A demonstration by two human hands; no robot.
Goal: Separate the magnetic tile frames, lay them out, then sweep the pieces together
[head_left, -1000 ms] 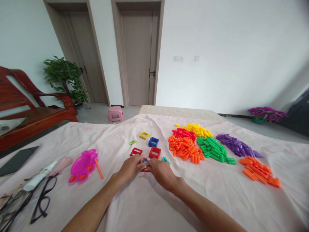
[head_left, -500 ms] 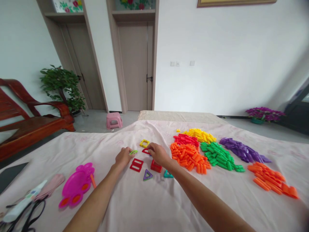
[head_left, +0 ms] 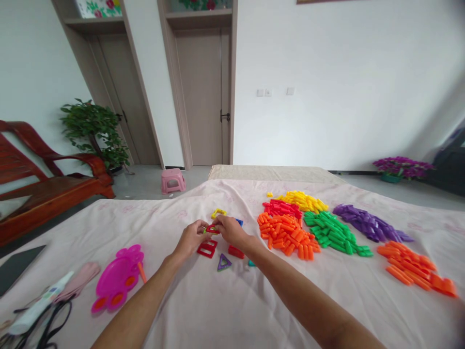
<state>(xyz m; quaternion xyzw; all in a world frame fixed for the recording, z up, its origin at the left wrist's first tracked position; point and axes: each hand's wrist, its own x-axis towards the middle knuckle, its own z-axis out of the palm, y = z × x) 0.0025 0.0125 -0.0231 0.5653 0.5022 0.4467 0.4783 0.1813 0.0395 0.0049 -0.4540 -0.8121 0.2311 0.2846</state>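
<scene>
My left hand [head_left: 192, 238] is closed on a lime-green magnetic tile [head_left: 205, 231], only partly visible at the fingertips. My right hand [head_left: 231, 230] grips a red magnetic tile [head_left: 212, 229], which meets the green one; whether they are joined I cannot tell. Just beyond the hands lies a yellow square tile [head_left: 218, 213]. A blue tile [head_left: 239, 221] shows behind my right hand. Nearer to me are a red tile with two openings [head_left: 207, 249], a purple triangle tile [head_left: 224, 262] and a red stack [head_left: 236, 251]. My right forearm mostly covers a teal tile [head_left: 251, 263].
Sorted piles of orange [head_left: 286, 233], red [head_left: 281, 208], yellow [head_left: 303, 201], green [head_left: 334, 233] and purple [head_left: 368, 223] plastic pieces lie to the right, with more orange pieces [head_left: 414, 266]. A pink plate [head_left: 114, 276], thermometer-like white device [head_left: 41, 303] and black straps [head_left: 54, 322] sit left.
My right hand has moved left with the red tile, bringing it against the green tile in my left hand. A blue tile has come into view behind my right hand.
</scene>
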